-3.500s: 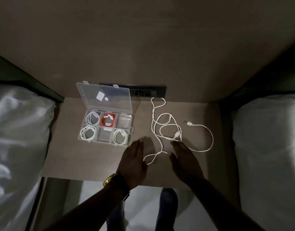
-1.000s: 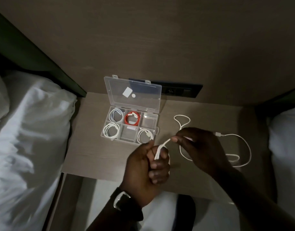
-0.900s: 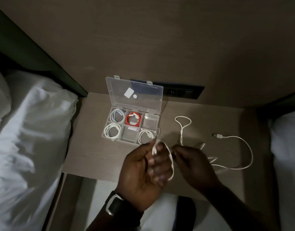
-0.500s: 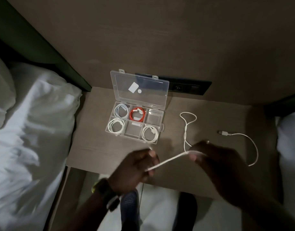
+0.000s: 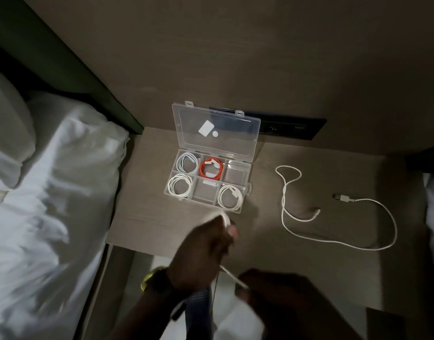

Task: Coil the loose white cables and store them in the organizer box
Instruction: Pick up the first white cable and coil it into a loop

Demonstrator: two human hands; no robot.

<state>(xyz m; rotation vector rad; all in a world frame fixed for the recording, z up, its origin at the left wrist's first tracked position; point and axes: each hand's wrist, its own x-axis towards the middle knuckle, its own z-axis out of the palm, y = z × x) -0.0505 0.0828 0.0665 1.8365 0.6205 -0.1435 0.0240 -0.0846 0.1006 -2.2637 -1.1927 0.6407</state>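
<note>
Coiling a cable point(image 5: 232, 274) between both hands.
Left hand point(image 5: 201, 249) fisted on its coil, right hand point(image 5: 272, 285) pinching its free end, near the open box point(image 5: 245, 191); second cable point(image 5: 338, 241) loose on table point(image 5: 142, 204).

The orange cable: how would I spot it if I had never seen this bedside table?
Find the clear plastic organizer box with its lid standing open, on the bedside table between the two beds. Look at its back row, middle compartment. The orange cable lies coiled there, the only coloured coil; the three other coils in the box are white.
</note>
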